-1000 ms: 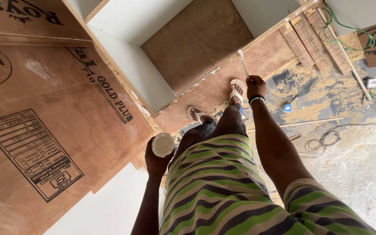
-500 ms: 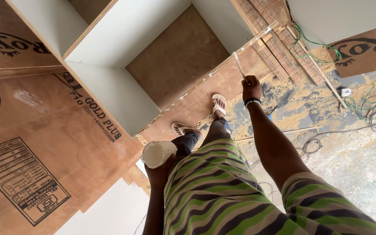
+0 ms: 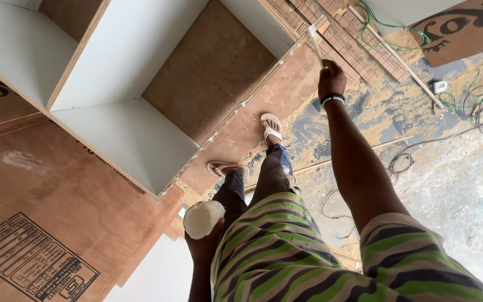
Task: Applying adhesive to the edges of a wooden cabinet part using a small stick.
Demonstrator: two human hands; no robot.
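My right hand (image 3: 331,80) reaches far forward and grips a thin stick (image 3: 315,43) with a white-smeared tip. The tip touches the upper edge of a brown plywood panel (image 3: 264,106) that forms the side of a cabinet. White blobs dot that panel's edge. My left hand (image 3: 203,246) hangs low by my hip and holds a small round container (image 3: 202,218) filled with white paste. My feet in sandals (image 3: 270,127) stand on the plywood panel. I wear a green striped shirt (image 3: 286,251).
An open cabinet carcass with white inner faces (image 3: 124,134) lies on the floor at the left. A printed plywood sheet (image 3: 40,223) lies nearer left. Green and black cables (image 3: 476,106), sawdust, wood slats (image 3: 331,28) and a long stick cover the floor at right.
The view has shifted so the cabinet fills more of the frame. My right hand has moved farther out along the panel edge with the stick. My left hand still holds the paste container.
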